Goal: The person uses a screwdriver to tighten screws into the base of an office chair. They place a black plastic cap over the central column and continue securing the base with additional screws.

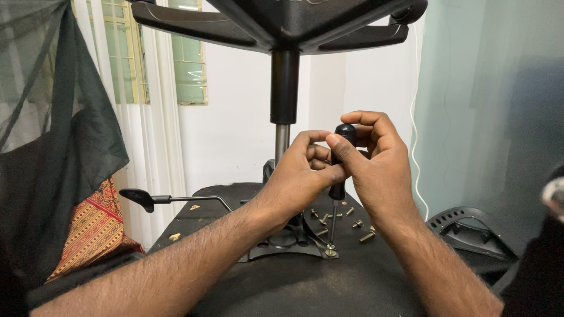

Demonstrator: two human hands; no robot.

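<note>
While the upturned chair seat (247,282) lies flat with its gas column (284,100) rising behind, both hands meet above its metal mounting plate (288,242). The left hand (296,176) and right hand (376,164) are closed around the black screwdriver (339,170), upright, tip on a screw (331,253) at the plate's right edge. Loose screws (352,223) lie just right of the plate.

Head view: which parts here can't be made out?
- Screwdriver handle: mostly covered by left hand and right hand.
- Screw head under the tip: too small to tell its type.
- Chair base: cut off by top edge.
- Loose bolts: too small to count surely.
</note>
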